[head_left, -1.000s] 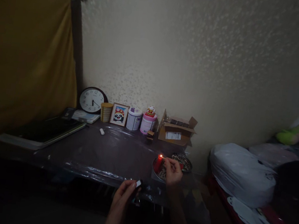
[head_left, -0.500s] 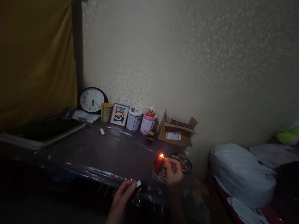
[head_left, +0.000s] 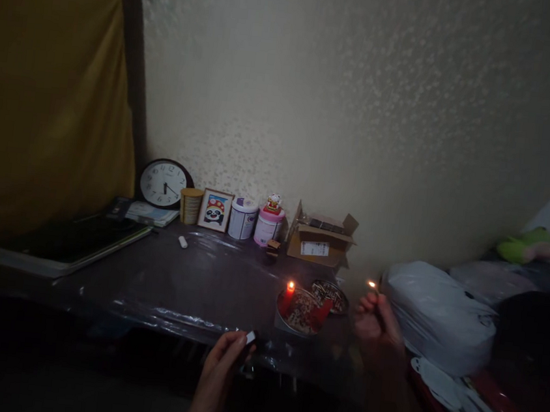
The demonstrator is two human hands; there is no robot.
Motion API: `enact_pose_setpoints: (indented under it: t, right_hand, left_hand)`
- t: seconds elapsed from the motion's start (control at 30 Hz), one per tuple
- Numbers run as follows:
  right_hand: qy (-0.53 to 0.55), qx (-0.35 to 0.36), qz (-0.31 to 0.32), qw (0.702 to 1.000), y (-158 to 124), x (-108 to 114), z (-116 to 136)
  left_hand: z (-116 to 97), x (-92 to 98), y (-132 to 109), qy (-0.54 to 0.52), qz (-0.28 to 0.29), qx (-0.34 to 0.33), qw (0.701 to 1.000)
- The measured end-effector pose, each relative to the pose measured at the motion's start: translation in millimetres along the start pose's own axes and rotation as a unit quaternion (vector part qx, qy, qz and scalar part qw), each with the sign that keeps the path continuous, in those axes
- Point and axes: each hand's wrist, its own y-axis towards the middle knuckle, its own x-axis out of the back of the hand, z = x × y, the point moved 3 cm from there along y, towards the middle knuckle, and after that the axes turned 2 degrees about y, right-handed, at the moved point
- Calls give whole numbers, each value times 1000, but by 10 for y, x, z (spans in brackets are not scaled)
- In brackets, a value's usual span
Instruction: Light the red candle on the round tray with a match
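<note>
My right hand (head_left: pixel 378 322) is raised at the right of the table, fingers pinching a lit match (head_left: pixel 372 285) whose stick is mostly hidden. Low in the middle, my left hand (head_left: pixel 227 352) grips a small dark matchbox (head_left: pixel 251 338) with a pale end showing. A red candle (head_left: pixel 289 299) stands upright and burning at the left side of a round tin (head_left: pixel 298 330) full of small pale bits. Another red piece (head_left: pixel 321 314), perhaps a second candle, leans at the tin's right. Behind it is a second round dish (head_left: pixel 343 308) filled with little sticks.
An open cardboard box (head_left: pixel 317 248) stands against the wall, near a pink-lidded canister (head_left: pixel 267 228), a white canister (head_left: pixel 242 221), a panda picture (head_left: pixel 215 211) and a clock (head_left: pixel 164 183). A white eraser-like block (head_left: pixel 183 242) lies on the dark table (head_left: pixel 228 280). White bags (head_left: pixel 435 311) sit at right.
My right hand has moved right, away from the candle, carrying the burning match. The candle's own flame now shows apart from the match. My left hand has hardly moved.
</note>
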Motion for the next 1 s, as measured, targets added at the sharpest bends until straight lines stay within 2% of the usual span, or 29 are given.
enact_pose_setpoints:
  t: [0.13,0.2,0.33,0.43,0.67,0.83,1.0]
  right_hand:
    - [-125,-22,-19,992,103,328,-89]
    - [-152,-22,-36,987,116,451,-148]
    - [-167,-9,-58,984,163,623,-202]
    - [-226,-6,-74,971,207,700,-283]
    - [-285,-27,-117,951,227,804,-628]
    - [-300,-20,-109,947,257,751,-798]
    - [-357,10,-118,927,483,671,-965]
  left_hand:
    - [-8,-17,-36,-9,-10,11,1000]
    - [-27,-31,-56,-1,-16,12,1000]
    - [-42,-50,-55,7,-18,8,1000]
    - [-15,-48,-27,2,-22,16,1000]
    - [55,7,36,5,-18,31,999]
    - [87,50,57,8,-16,40,999]
    - [109,69,64,16,-12,44,999]
